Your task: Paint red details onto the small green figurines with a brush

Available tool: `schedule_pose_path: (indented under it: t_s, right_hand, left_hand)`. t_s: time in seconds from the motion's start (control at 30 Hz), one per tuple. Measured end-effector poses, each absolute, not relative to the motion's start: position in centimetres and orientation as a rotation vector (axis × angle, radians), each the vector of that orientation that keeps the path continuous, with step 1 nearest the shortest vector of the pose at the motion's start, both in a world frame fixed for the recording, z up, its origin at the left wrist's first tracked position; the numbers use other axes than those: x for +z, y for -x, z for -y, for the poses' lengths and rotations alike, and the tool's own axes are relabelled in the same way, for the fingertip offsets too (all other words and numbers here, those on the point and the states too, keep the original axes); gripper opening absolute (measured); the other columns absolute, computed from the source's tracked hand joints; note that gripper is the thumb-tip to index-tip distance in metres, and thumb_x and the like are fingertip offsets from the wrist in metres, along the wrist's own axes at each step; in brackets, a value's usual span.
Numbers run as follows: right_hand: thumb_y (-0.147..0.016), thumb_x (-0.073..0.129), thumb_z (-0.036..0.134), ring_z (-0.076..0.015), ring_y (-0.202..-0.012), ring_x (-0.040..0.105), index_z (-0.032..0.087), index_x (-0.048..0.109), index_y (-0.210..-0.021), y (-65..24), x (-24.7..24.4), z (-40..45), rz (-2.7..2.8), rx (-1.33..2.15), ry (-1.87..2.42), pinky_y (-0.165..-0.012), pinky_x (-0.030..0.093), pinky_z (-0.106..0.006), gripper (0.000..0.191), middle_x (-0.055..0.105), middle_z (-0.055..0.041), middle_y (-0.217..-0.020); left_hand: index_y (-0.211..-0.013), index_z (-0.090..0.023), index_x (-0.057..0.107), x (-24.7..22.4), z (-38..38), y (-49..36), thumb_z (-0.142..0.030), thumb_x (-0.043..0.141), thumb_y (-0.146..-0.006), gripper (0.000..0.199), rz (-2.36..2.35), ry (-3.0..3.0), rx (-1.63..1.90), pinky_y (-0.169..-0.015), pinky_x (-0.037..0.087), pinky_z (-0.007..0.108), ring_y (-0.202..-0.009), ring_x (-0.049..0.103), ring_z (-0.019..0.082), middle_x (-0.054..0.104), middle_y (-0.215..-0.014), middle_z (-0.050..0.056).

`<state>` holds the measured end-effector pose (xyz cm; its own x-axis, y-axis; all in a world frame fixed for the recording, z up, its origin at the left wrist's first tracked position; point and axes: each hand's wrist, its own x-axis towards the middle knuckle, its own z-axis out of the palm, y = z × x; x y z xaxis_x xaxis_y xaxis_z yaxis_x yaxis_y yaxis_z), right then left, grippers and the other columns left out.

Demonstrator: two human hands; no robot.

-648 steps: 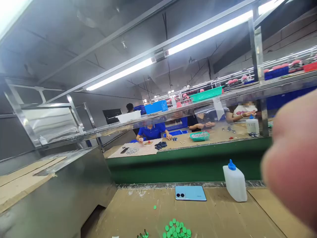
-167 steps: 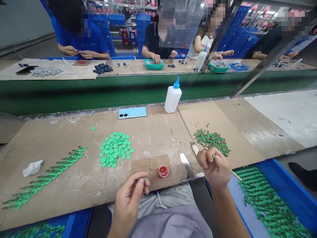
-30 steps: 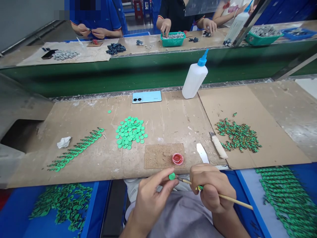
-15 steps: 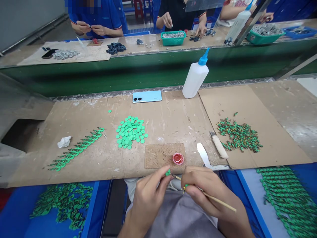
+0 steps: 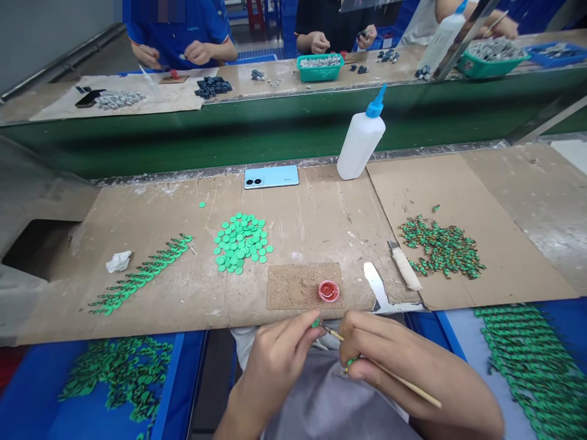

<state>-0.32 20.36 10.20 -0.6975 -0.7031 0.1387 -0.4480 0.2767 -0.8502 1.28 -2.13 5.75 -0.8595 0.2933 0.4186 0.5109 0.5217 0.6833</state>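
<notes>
Between the thumb and forefinger of my left hand (image 5: 279,357) is a small green disc (image 5: 315,322), tilted in the pinch. My right hand (image 5: 378,348) is closed round a thin wooden brush (image 5: 415,389), whose dark tip meets or nearly meets the disc. A small green and gold piece (image 5: 351,363) is also tucked in the fingers of my right hand. Just beyond my hands, a little cup of red liquid (image 5: 329,291) stands on a brown board (image 5: 288,287). A pile of green discs (image 5: 241,241) lies further to the left.
Green and gold pieces (image 5: 443,247) are heaped at right, near a knife with a wrapped handle (image 5: 404,267). A diagonal row of assembled discs (image 5: 142,275), a phone (image 5: 271,176) and a white bottle (image 5: 361,145) also occupy the bench. Blue trays (image 5: 167,382) flank my lap. Co-workers sit opposite.
My right hand has shifted slightly right and down with the brush. The disc in my left hand has turned more edge-on. Across the bench, the co-workers' hands have moved.
</notes>
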Motion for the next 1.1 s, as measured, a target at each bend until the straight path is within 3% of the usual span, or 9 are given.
schedule_pose_path:
  t_s: [0.33, 0.63, 0.83, 1.1]
  right_hand:
    - [-0.113, 0.043, 0.04, -0.0127, -0.063, 0.067, 0.021, 0.065, -0.095, -0.2, 9.3, -19.9, -2.52, -1.526, 0.9, -0.06, 0.051, -0.025, 0.034, 0.072, -0.0004, -0.076]
    - [-0.11, 0.052, 0.038, -0.0162, -0.06, 0.071, 0.022, 0.07, -0.097, -1.0, 9.4, -19.0, -2.442, -2.193, 0.748, -0.056, 0.055, -0.028, 0.027, 0.074, -0.0019, -0.071]
    - [-0.11, 0.052, 0.042, -0.0173, -0.058, 0.069, 0.022, 0.071, -0.09, -1.3, 9.6, -18.4, -2.467, -2.14, 0.616, -0.056, 0.055, -0.029, 0.034, 0.072, -0.0025, -0.067]
    - [-0.11, 0.05, 0.045, -0.0153, -0.06, 0.069, 0.021, 0.071, -0.089, -0.9, 8.8, -18.8, -2.421, -2.022, 0.774, -0.06, 0.054, -0.026, 0.038, 0.071, -0.0015, -0.067]
  left_hand:
    - [-0.119, -0.019, 0.072, 5.9, 1.9, -1.6, -0.018, 0.067, -0.099, 0.02, 2.481, 0.616, -1.514, -0.074, 0.064, 0.016, -0.076, 0.082, 0.014, 0.084, -0.091, 0.002]
    - [-0.104, -0.021, 0.081, 6.3, 1.6, -2.2, -0.024, 0.08, -0.089, 0.015, 2.449, 0.174, -2.03, -0.072, 0.067, 0.019, -0.074, 0.083, 0.018, 0.085, -0.082, 0.001]
    - [-0.098, -0.02, 0.082, 6.9, 1.3, -1.9, -0.033, 0.083, -0.086, 0.017, 2.402, 0.064, -2.144, -0.068, 0.068, 0.023, -0.068, 0.082, 0.021, 0.083, -0.076, 0.002]
    - [-0.1, -0.022, 0.082, 7.0, 1.3, -1.7, -0.029, 0.083, -0.087, 0.015, 2.385, 0.175, -2.026, -0.07, 0.066, 0.017, -0.068, 0.081, 0.016, 0.084, -0.079, 0.0]
